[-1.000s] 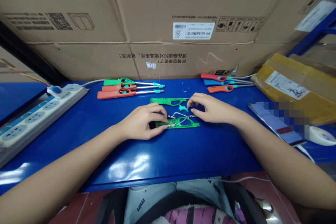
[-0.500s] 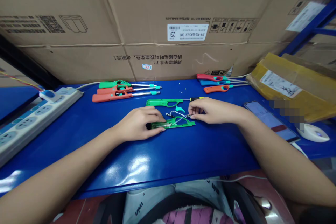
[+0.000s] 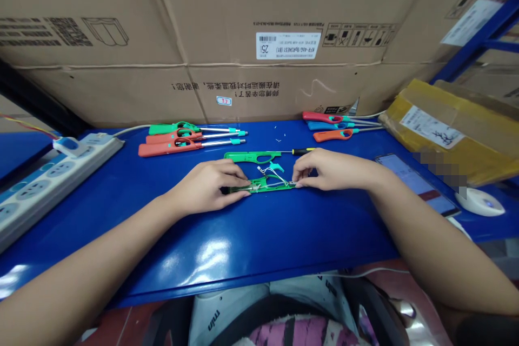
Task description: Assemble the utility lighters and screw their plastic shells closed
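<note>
My left hand (image 3: 205, 186) is closed around the left end of an open green lighter half-shell (image 3: 279, 187), thumb below and fingers above, over a clear tank partly hidden by them. At the shell's right end my right hand (image 3: 324, 169) pinches the small metal end of a thin tube; its fingertips hide part of it. White wires (image 3: 272, 171) loop up from the shell. Just above them lies a teal trigger (image 3: 276, 166). Behind, a second green lighter half-shell (image 3: 239, 157) rests on the table, with a screwdriver (image 3: 300, 152) at its right end.
Several whole lighters (image 3: 170, 147) lie at the back left, and 3 more lighters (image 3: 330, 135) at the back right. A power strip (image 3: 60, 184) borders the left. A phone (image 3: 417, 184), a white mouse (image 3: 480, 203) and a yellow-taped parcel (image 3: 438, 127) occupy the right. A large carton (image 3: 227, 48) stands behind.
My right hand has brought the tube's end down to the shell's right end. The shell has turned slightly, its right end further from me, and the wires have shifted.
</note>
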The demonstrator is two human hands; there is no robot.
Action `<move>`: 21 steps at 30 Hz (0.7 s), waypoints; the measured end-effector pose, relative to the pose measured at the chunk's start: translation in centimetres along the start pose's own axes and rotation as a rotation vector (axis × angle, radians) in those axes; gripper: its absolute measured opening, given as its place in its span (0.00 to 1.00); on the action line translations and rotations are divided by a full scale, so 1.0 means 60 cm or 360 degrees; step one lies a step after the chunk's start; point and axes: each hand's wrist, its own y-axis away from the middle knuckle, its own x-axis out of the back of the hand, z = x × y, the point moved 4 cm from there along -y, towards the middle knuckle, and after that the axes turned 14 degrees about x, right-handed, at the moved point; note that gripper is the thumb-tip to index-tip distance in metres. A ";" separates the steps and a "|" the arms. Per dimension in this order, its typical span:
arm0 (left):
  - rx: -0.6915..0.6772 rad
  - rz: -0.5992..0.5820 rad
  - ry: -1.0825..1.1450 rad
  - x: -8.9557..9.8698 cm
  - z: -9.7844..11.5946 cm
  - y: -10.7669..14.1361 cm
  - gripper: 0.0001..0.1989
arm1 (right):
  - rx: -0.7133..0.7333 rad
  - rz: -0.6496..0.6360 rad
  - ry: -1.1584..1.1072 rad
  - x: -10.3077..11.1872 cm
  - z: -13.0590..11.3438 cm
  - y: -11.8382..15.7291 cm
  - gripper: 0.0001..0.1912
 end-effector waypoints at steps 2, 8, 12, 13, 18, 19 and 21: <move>0.0007 -0.0004 0.0006 0.000 -0.001 0.000 0.10 | 0.0008 -0.0001 0.0039 0.000 -0.002 -0.001 0.06; 0.0043 -0.0001 -0.0004 0.000 -0.001 0.000 0.10 | 0.0030 -0.0011 0.0154 0.000 -0.008 -0.006 0.07; 0.0070 0.0004 -0.0039 0.000 -0.001 -0.001 0.11 | 0.0024 -0.0018 0.0179 -0.004 -0.013 -0.008 0.07; 0.0071 0.0005 -0.0037 0.001 -0.001 -0.002 0.11 | 0.0020 -0.0023 0.0192 -0.005 -0.014 -0.008 0.07; 0.0075 -0.0011 -0.0035 0.002 -0.001 -0.002 0.10 | -0.0026 -0.0038 0.0290 -0.004 -0.018 -0.006 0.08; 0.0078 -0.0016 -0.0037 0.002 -0.001 -0.002 0.10 | -0.0040 -0.0042 0.0312 -0.003 -0.018 -0.005 0.08; 0.0085 -0.0021 -0.0030 0.001 -0.001 -0.002 0.10 | -0.0058 -0.0049 0.0351 -0.001 -0.018 -0.005 0.08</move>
